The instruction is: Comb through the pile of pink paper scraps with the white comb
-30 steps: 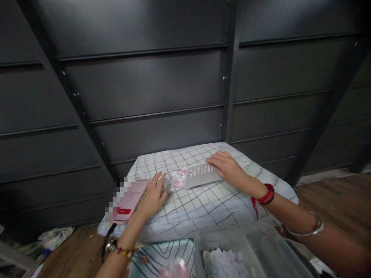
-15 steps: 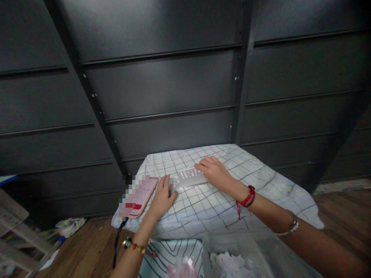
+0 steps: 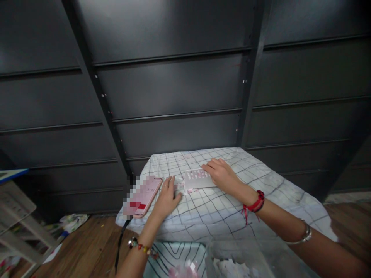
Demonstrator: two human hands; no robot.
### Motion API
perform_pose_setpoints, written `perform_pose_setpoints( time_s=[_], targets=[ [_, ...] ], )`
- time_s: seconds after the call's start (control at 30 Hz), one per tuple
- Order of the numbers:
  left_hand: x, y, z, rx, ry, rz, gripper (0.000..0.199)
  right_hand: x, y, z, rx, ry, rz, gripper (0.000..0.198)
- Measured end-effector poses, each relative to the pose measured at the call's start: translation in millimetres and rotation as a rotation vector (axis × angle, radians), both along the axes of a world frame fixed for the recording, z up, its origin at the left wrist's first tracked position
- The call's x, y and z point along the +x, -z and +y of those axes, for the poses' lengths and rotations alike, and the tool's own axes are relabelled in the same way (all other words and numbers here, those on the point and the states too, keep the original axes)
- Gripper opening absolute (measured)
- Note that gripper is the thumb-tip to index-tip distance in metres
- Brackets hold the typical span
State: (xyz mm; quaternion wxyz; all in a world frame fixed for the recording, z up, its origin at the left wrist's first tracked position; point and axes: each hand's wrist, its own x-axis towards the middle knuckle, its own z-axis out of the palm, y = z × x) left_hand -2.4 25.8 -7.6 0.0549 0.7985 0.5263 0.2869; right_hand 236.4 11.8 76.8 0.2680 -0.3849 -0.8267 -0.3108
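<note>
A flat pale card bears a row of small pinkish-white pieces that look like false nails. My right hand is closed on the card's right end, thumb and fingers pinching it just above the cloth. Against the card's left end lies a crinkled clear plastic sleeve; whether the card is partly inside it I cannot tell. My left hand rests on the cloth with fingers stretched out and thumb apart, touching the sleeve's left side. A pink phone lies left of this hand, partly blurred out.
A white checked cloth covers the low table. Nearer me stand a striped tray with pink packets and a clear plastic box holding white paper pieces. A black cable hangs from the phone. Dark panels rise behind.
The whole view has shifted slightly, so everything sits a little farther right. Both hands, the card and the sleeve keep almost the same places relative to one another.
</note>
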Motion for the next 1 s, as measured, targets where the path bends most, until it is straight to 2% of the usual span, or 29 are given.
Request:
perform_pose_setpoints(
  time_s=[0.2,0.37,0.47,0.63,0.8,1.0],
  targets=[
    [0.8,-1.1,-0.5,0.011,0.008,-0.005,0.064,11.0,0.8,6.6,0.071,0.041,0.056,0.028],
    [1.7,-3.0,-1.6,-0.008,0.002,-0.013,0.065,19.9,2.6,16.2,0.120,0.041,0.192,0.028],
    [1.8,-2.7,-1.8,-0.009,0.000,-0.010,0.064,27.2,13.8,29.9,0.169,0.073,0.341,0.026],
    [1.3,-1.6,-2.2,0.002,-0.006,-0.020,0.063,42.1,46.3,52.1,0.256,0.163,0.547,0.022],
    [0.8,-1.0,-2.3,0.008,-0.016,-0.022,0.063,51.6,68.7,60.2,0.277,0.193,0.576,0.022],
    [1.2,0.0,-2.3,0.032,-0.011,0.001,0.062,52.2,72.3,61.3,0.235,0.209,0.547,0.021]
  ],
)
